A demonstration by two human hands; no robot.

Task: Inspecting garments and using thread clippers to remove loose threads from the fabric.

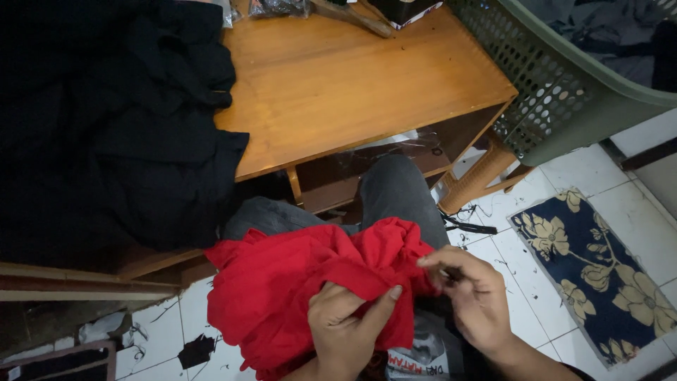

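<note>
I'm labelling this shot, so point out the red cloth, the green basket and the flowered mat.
red cloth (282,282), head view, middle of the bunched fabric
green basket (557,92), head view, perforated side wall
flowered mat (599,271), head view, centre

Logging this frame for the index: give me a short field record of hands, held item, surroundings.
view: head camera, looking down at the lap
left hand: grips the bunched red fabric garment, thumb pressed on a fold
right hand: fingertips pinch the garment's edge
garment position: on the person's lap, over grey trousers
table: low orange-brown wooden table ahead
on table: pile of black cloth draped over its left side
right of table: green perforated plastic basket with dark clothes inside
floor: white tiles, dark blue mat with beige flowers
</note>
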